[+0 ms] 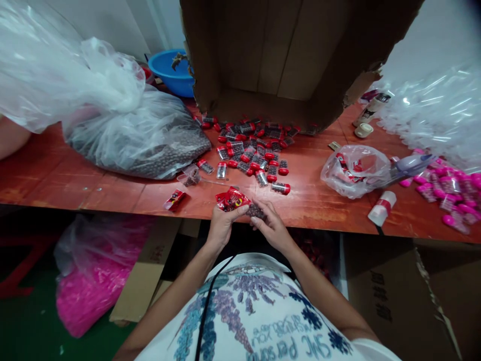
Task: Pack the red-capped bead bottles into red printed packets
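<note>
At the near edge of the red wooden table (56,175), my left hand (221,225) pinches a crumpled red printed label sleeve (231,199). Beside it, my right hand (271,226) grips a small clear tube filled with dark beads (256,211). The tube and the sleeve touch between my hands. Farther back on the table lies a pile of bead-filled tubes with red caps (255,148).
An open cardboard box (285,60) lies tipped on its side behind the pile. A clear bag of dark beads (143,140) sits left, a blue basin (171,70) behind. Right: a small plastic bag (355,168), pink-capped tubes (451,190), a white bottle (381,208). A loose red sleeve (175,199) lies near.
</note>
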`<state>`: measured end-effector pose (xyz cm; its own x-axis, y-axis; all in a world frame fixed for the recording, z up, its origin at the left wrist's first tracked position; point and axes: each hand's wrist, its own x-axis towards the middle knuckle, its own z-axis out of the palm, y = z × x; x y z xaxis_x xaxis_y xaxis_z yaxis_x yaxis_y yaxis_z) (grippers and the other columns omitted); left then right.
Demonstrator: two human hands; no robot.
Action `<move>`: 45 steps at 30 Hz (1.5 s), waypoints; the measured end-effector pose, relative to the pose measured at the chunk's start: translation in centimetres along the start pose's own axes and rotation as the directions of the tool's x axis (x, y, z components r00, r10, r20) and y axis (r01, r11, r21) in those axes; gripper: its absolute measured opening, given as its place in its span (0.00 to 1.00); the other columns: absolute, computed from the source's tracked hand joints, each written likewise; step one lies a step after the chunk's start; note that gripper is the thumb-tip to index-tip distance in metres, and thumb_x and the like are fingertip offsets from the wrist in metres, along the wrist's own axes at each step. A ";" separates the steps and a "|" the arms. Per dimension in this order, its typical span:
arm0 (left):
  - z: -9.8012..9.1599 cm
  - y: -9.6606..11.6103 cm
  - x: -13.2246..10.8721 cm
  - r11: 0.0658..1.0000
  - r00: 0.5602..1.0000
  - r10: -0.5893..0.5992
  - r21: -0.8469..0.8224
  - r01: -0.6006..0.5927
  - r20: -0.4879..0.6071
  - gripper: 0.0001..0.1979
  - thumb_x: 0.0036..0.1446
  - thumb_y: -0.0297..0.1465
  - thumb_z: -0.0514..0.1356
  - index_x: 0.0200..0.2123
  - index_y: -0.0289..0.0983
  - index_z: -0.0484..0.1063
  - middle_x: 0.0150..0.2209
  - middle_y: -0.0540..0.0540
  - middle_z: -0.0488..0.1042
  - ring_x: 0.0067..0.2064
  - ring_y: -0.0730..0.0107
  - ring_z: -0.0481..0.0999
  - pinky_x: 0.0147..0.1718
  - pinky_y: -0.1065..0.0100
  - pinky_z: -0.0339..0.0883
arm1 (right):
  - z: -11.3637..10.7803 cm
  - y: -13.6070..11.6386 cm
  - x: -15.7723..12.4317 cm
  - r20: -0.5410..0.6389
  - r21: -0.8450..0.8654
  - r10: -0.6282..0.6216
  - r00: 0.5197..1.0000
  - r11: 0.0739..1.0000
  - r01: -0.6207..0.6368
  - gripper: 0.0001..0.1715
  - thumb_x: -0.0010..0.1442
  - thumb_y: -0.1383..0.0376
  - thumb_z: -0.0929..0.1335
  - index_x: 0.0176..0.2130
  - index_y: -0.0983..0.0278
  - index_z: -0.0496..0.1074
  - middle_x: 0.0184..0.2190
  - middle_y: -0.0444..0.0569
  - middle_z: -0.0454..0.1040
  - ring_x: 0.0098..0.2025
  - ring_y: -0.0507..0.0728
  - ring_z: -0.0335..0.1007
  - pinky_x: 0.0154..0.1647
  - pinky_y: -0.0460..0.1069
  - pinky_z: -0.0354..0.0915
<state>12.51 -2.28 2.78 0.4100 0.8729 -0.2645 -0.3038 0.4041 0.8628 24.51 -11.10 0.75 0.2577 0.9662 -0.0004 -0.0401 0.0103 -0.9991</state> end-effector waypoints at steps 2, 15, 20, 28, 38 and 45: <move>0.0 0.0 -0.1 1.000 1.000 -0.014 0.006 0.014 0.024 0.11 0.38 0.25 0.70 0.29 0.34 0.74 0.27 0.50 0.76 0.30 0.71 0.74 0.34 0.69 0.68 | -0.2 -0.1 0.0 0.061 0.052 -0.014 0.998 0.999 0.011 0.29 0.60 0.60 0.66 0.60 0.49 0.59 0.47 0.47 0.58 0.36 0.50 0.70 0.36 0.48 0.74; 0.4 -1.2 -0.7 0.978 0.976 -0.207 -0.013 0.209 0.073 0.12 0.39 0.27 0.70 0.30 0.32 0.75 0.28 0.46 0.77 0.27 0.68 0.75 0.30 0.66 0.71 | -0.8 0.8 0.2 -0.059 0.251 0.186 0.981 0.954 -0.166 0.25 0.49 0.61 0.73 0.48 0.59 0.71 0.34 0.44 0.71 0.31 0.52 0.74 0.29 0.48 0.73; 0.1 -2.1 -0.4 0.928 0.933 -0.349 -0.100 0.358 0.091 0.18 0.38 0.21 0.69 0.36 0.33 0.74 0.33 0.44 0.79 0.32 0.66 0.78 0.34 0.66 0.72 | -3.1 1.4 0.1 -0.259 0.179 0.255 0.932 0.961 -0.213 0.27 0.47 0.59 0.73 0.47 0.63 0.70 0.24 0.41 0.72 0.23 0.51 0.69 0.22 0.45 0.66; -0.7 -1.8 0.5 0.868 0.906 -0.421 -0.272 0.416 0.044 0.17 0.46 0.21 0.65 0.41 0.35 0.72 0.38 0.42 0.79 0.37 0.62 0.79 0.38 0.56 0.74 | -11.7 2.8 -2.1 -0.693 -0.535 -0.210 0.689 0.791 -0.297 0.27 0.52 0.55 0.69 0.49 0.65 0.71 0.45 0.54 0.65 0.39 0.57 0.66 0.43 0.55 0.65; 0.9 -2.9 0.7 0.897 0.935 -0.353 -0.291 0.332 -0.021 0.08 0.43 0.24 0.67 0.31 0.33 0.75 0.30 0.47 0.78 0.30 0.71 0.77 0.32 0.70 0.72 | 0.4 1.8 1.2 -0.243 -0.304 -0.062 0.968 0.952 -0.016 0.12 0.56 0.61 0.67 0.41 0.60 0.72 0.34 0.45 0.72 0.32 0.52 0.66 0.35 0.47 0.64; 0.6 -2.8 -0.1 0.894 0.945 -0.327 -0.321 0.311 0.004 0.08 0.43 0.25 0.67 0.31 0.32 0.76 0.31 0.45 0.79 0.34 0.69 0.77 0.38 0.71 0.71 | 0.6 2.3 2.1 -0.342 -0.172 0.013 0.940 0.982 -0.076 0.12 0.54 0.60 0.68 0.40 0.62 0.71 0.30 0.43 0.72 0.30 0.52 0.66 0.32 0.46 0.64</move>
<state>13.81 -3.65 0.65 0.4903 0.6915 -0.5305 -0.4203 0.7209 0.5511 24.42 -8.90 -1.53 0.5715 0.8201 -0.0275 0.1072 -0.1078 -0.9884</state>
